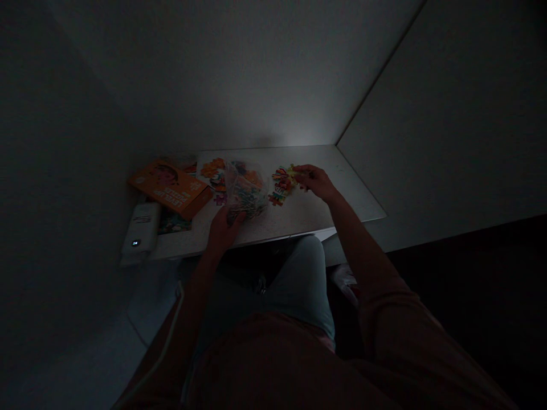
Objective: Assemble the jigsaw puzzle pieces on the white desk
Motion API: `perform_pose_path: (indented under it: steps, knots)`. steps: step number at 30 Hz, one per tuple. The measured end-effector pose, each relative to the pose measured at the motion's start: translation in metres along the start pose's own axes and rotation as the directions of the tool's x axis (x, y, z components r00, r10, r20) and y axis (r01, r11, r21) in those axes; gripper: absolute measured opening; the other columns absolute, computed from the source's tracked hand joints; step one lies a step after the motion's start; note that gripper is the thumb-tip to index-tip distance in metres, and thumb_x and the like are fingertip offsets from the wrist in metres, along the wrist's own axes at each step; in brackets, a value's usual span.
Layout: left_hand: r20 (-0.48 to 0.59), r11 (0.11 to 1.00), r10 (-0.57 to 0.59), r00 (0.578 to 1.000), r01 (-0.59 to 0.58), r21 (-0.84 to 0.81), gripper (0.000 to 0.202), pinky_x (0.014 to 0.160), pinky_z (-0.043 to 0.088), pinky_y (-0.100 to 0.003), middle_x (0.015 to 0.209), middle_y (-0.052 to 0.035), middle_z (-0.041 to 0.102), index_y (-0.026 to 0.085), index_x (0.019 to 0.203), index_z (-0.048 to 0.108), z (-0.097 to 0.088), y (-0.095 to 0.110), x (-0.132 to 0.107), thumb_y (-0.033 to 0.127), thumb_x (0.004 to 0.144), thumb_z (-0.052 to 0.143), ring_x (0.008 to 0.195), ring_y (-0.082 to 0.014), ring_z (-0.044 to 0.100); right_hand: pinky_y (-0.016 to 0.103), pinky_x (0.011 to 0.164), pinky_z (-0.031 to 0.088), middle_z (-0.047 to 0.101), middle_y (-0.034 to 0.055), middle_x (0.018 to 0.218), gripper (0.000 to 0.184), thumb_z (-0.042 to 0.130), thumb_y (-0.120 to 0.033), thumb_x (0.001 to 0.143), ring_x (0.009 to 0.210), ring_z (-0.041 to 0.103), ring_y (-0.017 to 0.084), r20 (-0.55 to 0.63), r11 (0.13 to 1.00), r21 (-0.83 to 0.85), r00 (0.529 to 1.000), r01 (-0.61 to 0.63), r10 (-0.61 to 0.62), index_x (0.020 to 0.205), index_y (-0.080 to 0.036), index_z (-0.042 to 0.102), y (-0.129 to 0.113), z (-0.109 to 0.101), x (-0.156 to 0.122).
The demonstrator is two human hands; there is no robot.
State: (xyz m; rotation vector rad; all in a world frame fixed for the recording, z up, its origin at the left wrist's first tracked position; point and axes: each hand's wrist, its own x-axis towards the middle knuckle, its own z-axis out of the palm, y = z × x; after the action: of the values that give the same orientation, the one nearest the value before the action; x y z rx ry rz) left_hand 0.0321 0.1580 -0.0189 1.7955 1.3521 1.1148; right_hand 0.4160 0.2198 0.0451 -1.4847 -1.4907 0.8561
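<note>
**L hand [225, 224] on bag, R hand [315, 181] at loose pile**

L hand has hold of the near-left bottom corner of a clear, crinkly plastic bag [249, 196] full of small multicolour jigsaw pcs; thumb lies over the front, other fingers mostly hidden behind/under. Bag is approx mid-table; can't tell if its base is lifted or resting.

R hand is nearly closed, thumb + fingertips pinched on a yellow-green jigsaw pc [293, 171], at the top R of a mixed-colour heap of loose cardboard pcs [278, 185]. Heap lies just R of bag, on a narrow white tabletop [316, 215] against a pale wall [265, 85]. Can't tell if R hand has >1 pc.

L of bag: more loose pcs, incl. an orange cluster [212, 168] at back & a few purple-pink pcs [220, 199] nearer. Further L, an orange cardboard puzzle box [173, 187] w/ "LEVEL UP PUZZLES" on it lies tilted, partly over a dark green printed sheet [174, 222]. Nr the front-L corner: white oblong device [143, 222] w/ small lit round display. Light is v. dim.
</note>
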Motion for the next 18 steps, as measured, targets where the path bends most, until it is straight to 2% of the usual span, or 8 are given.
perform_pose_path:
  steps: [3,5,7,9,11,12,14,18]
  knots:
    - [-0.002,1.0,-0.003,1.0,0.003,-0.001,0.05,0.117,0.063,-0.062,0.131,-0.0163,0.086,0.026,0.125,0.078,0.001,-0.002,0.0,0.07,0.102,0.072,0.125,-0.039,0.08,0.039,0.074,0.063,0.077,0.0048,0.098,0.072,0.088,-0.08,0.087,0.082,0.07,0.022,-0.018,0.983,0.015,0.983,0.18,-0.18,0.134,-0.026,0.08,-0.032,0.003,0.012]
    - [0.007,1.0,0.0,1.0,0.0,-0.004,0.051,0.117,0.063,-0.062,0.131,-0.0171,0.086,0.025,0.126,0.078,0.001,-0.004,-0.001,0.07,0.103,0.071,0.125,-0.0391,0.08,0.043,0.088,0.068,0.079,0.0065,0.112,0.067,0.084,-0.081,0.095,0.101,0.076,0.027,0.006,0.945,0.012,0.945,0.326,-0.326,0.138,-0.029,0.079,-0.059,0.016,0.018]
    - [0.004,1.0,-0.004,1.0,0.004,0.004,0.051,0.116,0.063,-0.062,0.13,-0.0178,0.086,0.024,0.125,0.077,0.001,-0.004,-0.001,0.07,0.102,0.071,0.124,-0.0396,0.08,0.046,0.101,0.068,0.078,0.0065,0.126,0.059,0.08,-0.077,0.102,0.115,0.077,0.027,0.076,0.89,-0.034,0.889,0.456,-0.452,0.139,-0.032,0.08,-0.087,0.036,0.021]
    - [0.002,1.0,-0.012,1.0,0.012,0.017,0.052,0.116,0.063,-0.063,0.13,-0.0181,0.085,0.024,0.126,0.076,0.0,-0.004,-0.002,0.07,0.102,0.071,0.125,-0.0401,0.08,0.048,0.109,0.066,0.076,0.0065,0.131,0.049,0.079,-0.07,0.105,0.119,0.076,0.027,0.196,0.819,-0.096,0.817,0.566,-0.542,0.135,-0.031,0.083,-0.111,0.058,0.023]
    - [0.011,1.0,-0.014,1.0,0.014,0.022,0.053,0.117,0.063,-0.063,0.131,-0.018,0.085,0.024,0.128,0.076,0.0,-0.003,-0.002,0.07,0.103,0.071,0.125,-0.0401,0.08,0.049,0.114,0.064,0.075,0.0067,0.132,0.043,0.078,-0.064,0.108,0.12,0.075,0.026,0.312,0.755,-0.128,0.748,0.644,-0.585,0.133,-0.03,0.084,-0.125,0.074,0.025]
    - [0.017,1.0,-0.012,1.0,0.011,0.023,0.053,0.117,0.063,-0.063,0.131,-0.0178,0.085,0.024,0.128,0.076,-0.001,-0.003,-0.002,0.07,0.103,0.071,0.125,-0.0398,0.08,0.049,0.115,0.063,0.074,0.0068,0.133,0.041,0.076,-0.062,0.11,0.122,0.075,0.026,0.338,0.738,-0.129,0.729,0.662,-0.595,0.134,-0.03,0.084,-0.128,0.079,0.026]
    - [0.021,1.0,0.0,1.0,0.0,0.021,0.052,0.116,0.063,-0.061,0.131,-0.0174,0.085,0.024,0.129,0.076,-0.001,-0.002,-0.002,0.069,0.104,0.07,0.124,-0.0393,0.08,0.049,0.116,0.061,0.073,0.0071,0.137,0.043,0.07,-0.062,0.113,0.127,0.073,0.026,0.304,0.746,-0.112,0.738,0.656,-0.603,0.139,-0.031,0.082,-0.125,0.081,0.03]
    - [0.018,1.0,0.011,1.0,-0.011,0.005,0.052,0.117,0.063,-0.06,0.133,-0.0157,0.085,0.025,0.131,0.075,-0.001,-0.002,-0.002,0.069,0.104,0.071,0.127,-0.0384,0.079,0.047,0.116,0.062,0.076,0.0081,0.134,0.051,0.068,-0.073,0.111,0.126,0.073,0.027,0.1,0.845,-0.067,0.846,0.531,-0.524,0.137,-0.03,0.078,-0.086,0.061,0.037]
